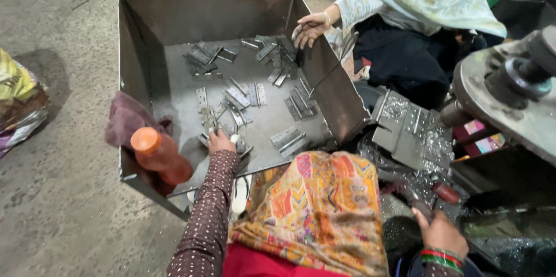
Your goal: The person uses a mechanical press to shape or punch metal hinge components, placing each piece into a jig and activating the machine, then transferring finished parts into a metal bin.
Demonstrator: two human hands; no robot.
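Observation:
My left hand point(220, 140) reaches into a big open metal bin point(139, 39) and rests on several flat metal hinges point(231, 116) near its front edge, fingers curled over them. My right hand point(438, 232), with bangles at the wrist, lies low at the right by a pile of metal shavings, holding a dark handle-like part; the grip is hard to make out. More hinges point(272, 54) lie scattered across the bin floor. A patterned orange cloth point(315, 207) covers my lap.
An orange bottle point(159, 155) and a maroon rag point(127, 118) sit on the bin's left front corner. Another person's hand point(311, 27) holds the bin's far right rim. A press machine point(509, 89) and metal block point(408, 129) stand at right. A bag point(17, 103) lies at left.

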